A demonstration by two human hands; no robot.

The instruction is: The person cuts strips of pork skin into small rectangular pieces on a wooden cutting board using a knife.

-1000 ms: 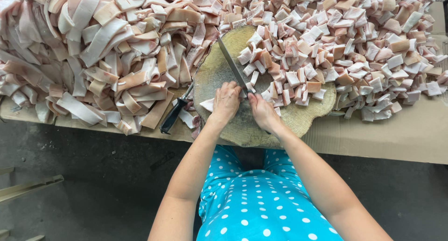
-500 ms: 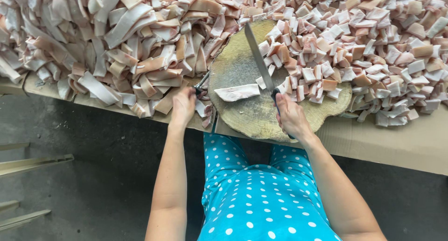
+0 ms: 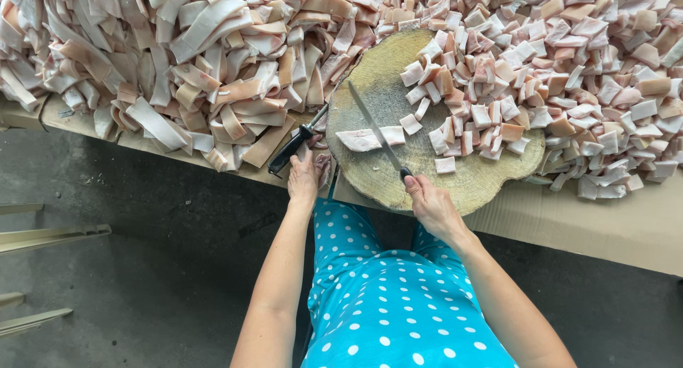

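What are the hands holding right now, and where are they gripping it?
The right hand grips the knife by its dark handle, blade across a strip on the wooden block. The left hand rests by the strip pile; whether it grips anything cannot be told.

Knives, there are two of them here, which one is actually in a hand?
The long-bladed knife on the round wooden block, gripped by the right hand. The black-handled one lies loose near the left hand.
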